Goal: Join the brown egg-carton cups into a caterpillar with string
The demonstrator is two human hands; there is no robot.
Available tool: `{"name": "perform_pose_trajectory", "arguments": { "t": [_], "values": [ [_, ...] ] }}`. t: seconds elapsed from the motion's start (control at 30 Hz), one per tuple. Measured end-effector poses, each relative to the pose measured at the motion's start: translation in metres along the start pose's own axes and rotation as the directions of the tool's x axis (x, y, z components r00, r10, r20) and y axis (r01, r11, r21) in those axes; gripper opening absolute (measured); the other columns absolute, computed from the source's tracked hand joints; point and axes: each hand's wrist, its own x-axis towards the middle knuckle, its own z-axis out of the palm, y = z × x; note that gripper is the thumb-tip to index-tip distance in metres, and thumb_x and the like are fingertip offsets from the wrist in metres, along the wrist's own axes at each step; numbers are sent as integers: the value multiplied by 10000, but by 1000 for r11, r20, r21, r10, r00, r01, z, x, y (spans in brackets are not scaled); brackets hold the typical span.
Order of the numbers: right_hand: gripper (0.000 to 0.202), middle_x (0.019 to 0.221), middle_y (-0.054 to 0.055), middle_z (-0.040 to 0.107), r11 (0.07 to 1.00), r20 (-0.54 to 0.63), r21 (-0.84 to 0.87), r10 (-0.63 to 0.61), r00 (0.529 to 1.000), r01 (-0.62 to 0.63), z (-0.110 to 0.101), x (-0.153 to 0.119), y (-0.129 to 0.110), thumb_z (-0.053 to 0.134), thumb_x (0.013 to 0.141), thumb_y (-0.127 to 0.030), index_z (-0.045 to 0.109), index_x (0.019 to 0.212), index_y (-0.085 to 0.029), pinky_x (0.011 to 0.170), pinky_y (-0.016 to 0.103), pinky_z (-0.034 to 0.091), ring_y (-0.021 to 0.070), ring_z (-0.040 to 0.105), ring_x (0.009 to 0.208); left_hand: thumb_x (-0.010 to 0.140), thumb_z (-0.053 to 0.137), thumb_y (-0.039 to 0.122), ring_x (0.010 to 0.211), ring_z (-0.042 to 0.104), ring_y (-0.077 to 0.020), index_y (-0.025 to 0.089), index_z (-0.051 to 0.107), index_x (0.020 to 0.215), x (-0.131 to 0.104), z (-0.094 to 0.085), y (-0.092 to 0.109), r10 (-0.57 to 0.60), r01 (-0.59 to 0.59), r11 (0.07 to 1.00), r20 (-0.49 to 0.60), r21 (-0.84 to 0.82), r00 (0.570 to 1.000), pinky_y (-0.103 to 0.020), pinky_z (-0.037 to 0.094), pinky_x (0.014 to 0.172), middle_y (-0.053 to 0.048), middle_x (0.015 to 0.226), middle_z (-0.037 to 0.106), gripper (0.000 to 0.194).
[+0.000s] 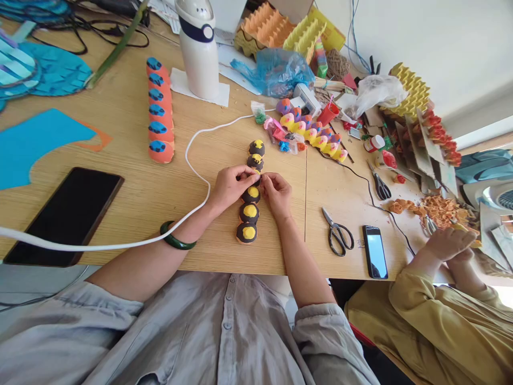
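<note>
A strip of dark, rounded egg-carton cups (250, 212) lies lengthwise in front of me, each visible cup topped with a yellow clay-like patch. The upper two patches carry small dark marks; the lower three are plain yellow. My left hand (235, 184) comes in from the left, its thumb and forefinger pinched at the third cup from the far end. From the other side my right hand (277, 193) meets it there, fingertips also pressed together. Whatever sits between the fingertips is too small to make out, and the hands partly cover that cup.
An orange strip with blue patches (156, 110) lies left, near a white bottle (198, 53). A white cable (196, 166) crosses the table. Scissors (337, 232) and a phone (375, 251) lie right. A co-worker's hands (451, 245) are beside orange scraps (444, 209).
</note>
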Motion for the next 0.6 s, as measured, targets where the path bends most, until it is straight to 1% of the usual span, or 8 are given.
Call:
{"name": "perform_pose_trajectory", "arguments": {
  "t": [0.07,0.2,0.27,0.33,0.43,0.5,0.6],
  "values": [
    [372,754,-11,664,1000,0,21,-21,1000,21,0,0,0,744,831,-569,715,890,-202,613,252,518,119,603,675,814,713,463,637,511,-141,157,809,909,0,0,0,7,-7,1000,-8,13,1000,-269,400,605,-20,705,679,334],
    [348,845,1,690,998,-18,4,-57,998,57,-1,-1,-1,749,842,-547,737,963,-220,555,241,465,107,567,655,817,709,441,610,480,-138,169,809,880,0,-1,1,42,-40,997,-29,69,999,-275,380,594,2,638,617,297],
    [357,832,-5,678,998,-19,-10,-59,998,59,-2,-1,-1,725,858,-570,739,952,-226,516,241,430,94,517,600,818,709,436,607,475,-137,173,811,878,-1,-1,2,48,-46,996,-30,81,998,-278,375,596,5,632,612,289],
    [387,795,-15,653,998,-25,-21,-54,998,53,-2,-1,-1,684,879,-608,736,946,-230,486,246,399,87,463,549,817,711,436,617,484,-137,173,814,883,-1,-1,2,44,-42,996,-26,75,999,-281,380,607,-1,660,641,290],
    [408,805,-12,647,994,-52,-56,-94,994,91,-2,-1,0,685,874,-629,733,956,-232,521,252,419,92,467,573,819,711,440,624,495,-136,168,817,883,-2,-2,3,44,-42,997,-29,69,999,-282,382,616,-7,687,665,299],
    [380,829,-10,651,985,-44,-90,-149,988,144,-1,-2,-1,721,859,-602,733,955,-235,554,254,435,96,488,610,820,708,435,611,485,-133,163,819,886,-2,-2,4,53,-50,995,-31,81,998,-281,373,604,1,654,634,301],
    [322,823,-11,650,964,-3,-141,-227,974,225,0,-2,-2,739,863,-555,732,920,-239,568,258,437,102,507,636,820,702,412,590,468,-132,161,821,892,-2,-2,5,71,-68,992,-26,103,997,-278,363,585,14,608,578,288]
  ]
}}
